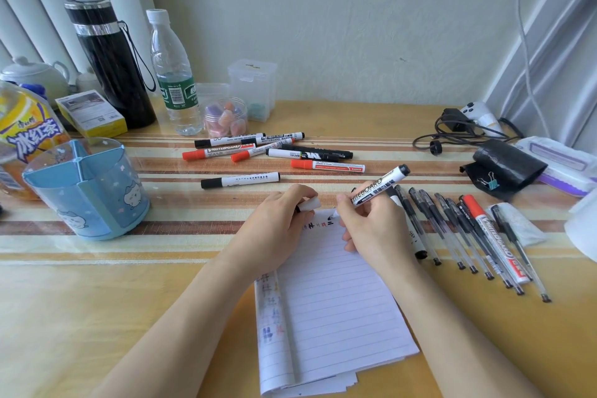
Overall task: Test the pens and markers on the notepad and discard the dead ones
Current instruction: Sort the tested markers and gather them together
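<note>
A lined notepad (336,310) lies on the desk in front of me, with small ink marks near its top edge. My right hand (371,220) grips a white whiteboard marker (378,187) with its tip down on the top of the page. My left hand (281,220) rests on the pad's upper left corner and pinches the marker's cap (308,204). Several whiteboard markers (274,152) with black or red caps lie scattered beyond the pad. To the right lies a row of several black gel pens (452,229) and a red-capped marker (494,236).
A blue pen holder (87,191) stands at the left, with a tea bottle, black flask (113,64) and water bottle (174,74) behind it. Clear plastic boxes sit at the back. A black pouch (507,168), cables and a wipes pack lie at the right.
</note>
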